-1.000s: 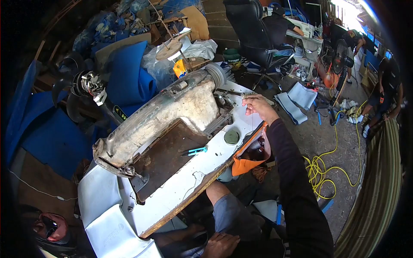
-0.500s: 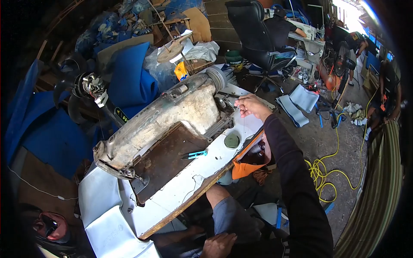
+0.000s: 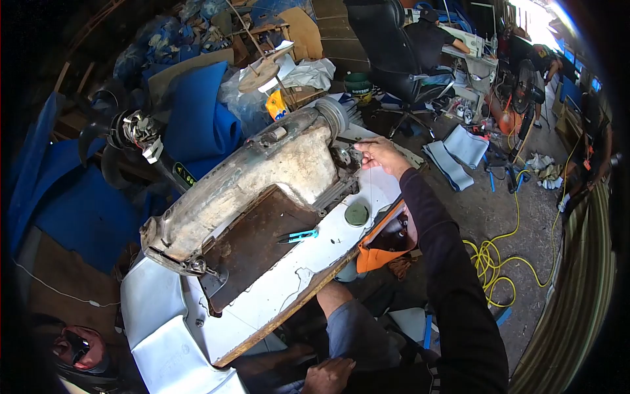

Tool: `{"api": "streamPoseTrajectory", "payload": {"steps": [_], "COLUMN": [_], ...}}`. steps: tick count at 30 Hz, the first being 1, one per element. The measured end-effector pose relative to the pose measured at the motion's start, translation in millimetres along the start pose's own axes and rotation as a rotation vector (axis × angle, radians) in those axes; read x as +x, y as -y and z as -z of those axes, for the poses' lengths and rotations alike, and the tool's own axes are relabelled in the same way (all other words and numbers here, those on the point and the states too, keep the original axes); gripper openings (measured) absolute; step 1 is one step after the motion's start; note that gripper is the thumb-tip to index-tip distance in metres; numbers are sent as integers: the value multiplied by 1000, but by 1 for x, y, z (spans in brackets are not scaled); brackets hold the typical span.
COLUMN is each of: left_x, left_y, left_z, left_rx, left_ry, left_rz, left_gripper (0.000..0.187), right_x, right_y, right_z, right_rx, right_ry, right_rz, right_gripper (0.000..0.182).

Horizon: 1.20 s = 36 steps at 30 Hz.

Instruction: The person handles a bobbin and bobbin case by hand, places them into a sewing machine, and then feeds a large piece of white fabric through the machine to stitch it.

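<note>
- Classified as a sewing workshop, rough and heavily cluttered.
- Before me: a worn, stained sewing machine (image 3: 243, 177) on a chipped white bench (image 3: 246, 322), with blue-handled snips (image 3: 298, 236) lying beside it.
- Beyond my bench: a person in dark clothing (image 3: 423, 44) at a second worktable (image 3: 482, 65), near a black wheeled chair (image 3: 384, 49).
- Materials noted: folded blue sheeting (image 3: 190, 118) and a heap of plastic and scraps (image 3: 174, 36).
- Floor (image 3: 525, 220) observed dirty and bare, crossed by loosely coiled yellow cable (image 3: 489, 262).
- Also recorded: a green bucket (image 3: 357, 85) and a fan (image 3: 524, 85).
</note>
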State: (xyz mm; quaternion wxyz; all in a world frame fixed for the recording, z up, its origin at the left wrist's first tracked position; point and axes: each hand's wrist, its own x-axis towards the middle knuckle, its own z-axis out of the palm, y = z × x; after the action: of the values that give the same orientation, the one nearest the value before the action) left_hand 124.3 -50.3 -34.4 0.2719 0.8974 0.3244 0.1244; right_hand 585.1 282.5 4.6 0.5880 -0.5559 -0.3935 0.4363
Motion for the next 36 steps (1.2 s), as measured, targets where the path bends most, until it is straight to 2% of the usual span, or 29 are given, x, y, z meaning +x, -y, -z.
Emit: {"api": "streamPoseTrajectory", "payload": {"steps": [4,6,10,13,16,19,20,23,25,26,28,30,31,34,35,36], "left_x": [-5,-7,-5,-5,-8,-4,-5,-9,-20,-22,-20,-14,-16,-25,-32,-42], "left_y": [10,12,10,18,14,9,8,17,30,34,33,21,20,9,16,25], "left_z": [-11,-14,-14,-21,-25,-16,-15,-18,-35,-42,-38,-15,1,51,66,84], "left_rx": [17,-3,-5,16,3,117,95,92,151,192,273,312,249,115,101,41], "left_ry": [-29,-35,-7,1,12,-28,-40,-33,52,70,98,-191,-233,-400,-487,-534], "left_rz": [-39,4,57,-6,84,-56,-70,-88,-44,-35,41,-33,-39,-83,-73,11], "left_gripper": [18,18,19,19,20,20,19,17,23,25,30,35,36,34,30,23], "right_x": [7,10,17,14,22,41,49,52,57,46,17,-17,-11,-68,-96,-142], "right_y": [7,6,-4,-6,-18,-41,-34,-41,-56,-52,-39,-1,-1,20,25,42], "right_z": [-1,3,-3,-10,-14,3,2,-8,21,26,42,33,62,112,119,85], "right_rx": [-26,-48,-93,-108,-140,269,302,-42,202,141,-427,152,394,228,687,575], "right_ry": [43,104,18,-42,-144,-130,-291,-278,-46,-13,-74,75,205,137,263,43], "right_rz": [-29,-24,54,103,138,290,112,222,302,524,924,581,501,612,508,542], "right_gripper": [47,50,50,49,44,38,28,25,23,23,33,40,35,38,36,37]}}
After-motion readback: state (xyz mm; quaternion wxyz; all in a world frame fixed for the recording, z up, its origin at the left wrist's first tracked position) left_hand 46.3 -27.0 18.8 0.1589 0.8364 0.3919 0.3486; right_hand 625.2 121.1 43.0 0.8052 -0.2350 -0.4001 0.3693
